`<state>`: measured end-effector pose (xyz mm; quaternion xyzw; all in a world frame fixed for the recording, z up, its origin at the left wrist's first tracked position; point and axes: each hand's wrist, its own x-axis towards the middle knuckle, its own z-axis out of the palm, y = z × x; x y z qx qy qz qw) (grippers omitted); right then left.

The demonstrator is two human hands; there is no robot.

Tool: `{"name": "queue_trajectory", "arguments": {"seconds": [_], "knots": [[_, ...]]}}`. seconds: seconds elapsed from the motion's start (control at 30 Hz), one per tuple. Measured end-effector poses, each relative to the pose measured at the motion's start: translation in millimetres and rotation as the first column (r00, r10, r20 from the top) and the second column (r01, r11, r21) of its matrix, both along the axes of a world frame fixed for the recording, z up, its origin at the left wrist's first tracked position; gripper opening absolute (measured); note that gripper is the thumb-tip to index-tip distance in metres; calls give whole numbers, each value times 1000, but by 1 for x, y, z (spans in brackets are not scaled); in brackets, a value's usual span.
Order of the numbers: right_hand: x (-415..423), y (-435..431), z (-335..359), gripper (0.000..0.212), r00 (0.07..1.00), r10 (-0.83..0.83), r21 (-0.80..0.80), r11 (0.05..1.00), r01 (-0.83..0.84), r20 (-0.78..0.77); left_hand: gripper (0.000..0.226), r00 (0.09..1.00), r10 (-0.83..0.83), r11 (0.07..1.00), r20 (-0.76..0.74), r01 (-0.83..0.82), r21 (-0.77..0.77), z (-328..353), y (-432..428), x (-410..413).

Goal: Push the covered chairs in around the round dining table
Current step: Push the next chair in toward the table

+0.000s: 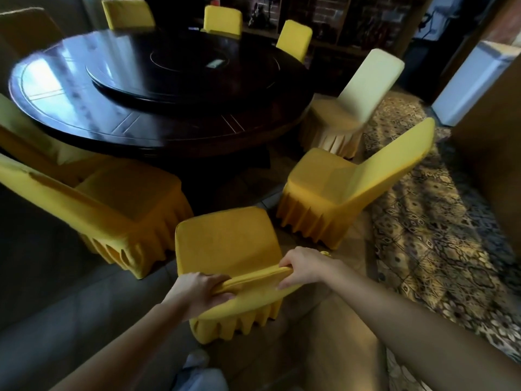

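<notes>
Task looks partway done, as far as visible: the three far chairs (222, 20) across the round table (135, 119) sit close to its rim, so prob. already in. The pale chair (363, 91) on the right is near the rim but turned at an angle, maybe needs a nudge. The yellow chair at right (332, 193) stands clear of the table w/ floor showing between, not yet in. The chair at left (118, 198) is angled w/ its seat near the table edge; can't tell if it counts as in. The near chair (225, 249), the one in hand, sits well back from the table, seat facing it, in the gap btw the left and right chairs. Both hands are on its backrest top edge: left hand (201, 289) wrapped round the left end, fingers curled over the fabric, thumb underneath; right hand (306, 266) closed on the right end, fingers draped over the front. Both forearms reach fwd and down, left elbow lower in frame. Judgement: grip is set for a straight push toward the table; at least this chair plus the right one are left.
</notes>
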<state>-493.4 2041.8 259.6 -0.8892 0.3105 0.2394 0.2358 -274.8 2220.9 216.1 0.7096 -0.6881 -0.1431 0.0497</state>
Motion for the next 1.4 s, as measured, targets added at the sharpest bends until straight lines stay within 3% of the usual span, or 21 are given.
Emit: {"name": "queue_trajectory", "arguments": {"seconds": [0.1,0.33,0.53,0.77,0.93,1.13,1.27,1.4], "knots": [[4,-3,-2,48,1000,-25,-33,999,25,5,99,1000,24,999,-2,-24,-21,-2,-11,10],[4,-15,-19,64,994,-55,-235,969,77,96,97,995,93,995,32,-94,31,1,-46,32],[25,-38,-25,61,979,-143,-262,948,178,147,67,989,132,975,70,-142,173,11,-86,50],[45,-91,-25,60,985,-114,-267,953,145,127,74,981,171,964,95,-186,188,3,-139,73],[57,-137,-23,56,988,-99,-256,958,127,118,93,973,223,962,61,-229,148,-2,-177,82],[79,-188,-25,55,991,-92,-245,963,114,99,88,962,263,955,78,-271,121,-8,-221,102],[90,-210,-27,58,992,-89,-253,961,108,83,104,964,260,960,55,-265,90,-10,-242,112],[99,-223,-23,59,992,-96,-234,966,111,77,103,965,258,961,41,-261,94,-7,-255,121]]}}
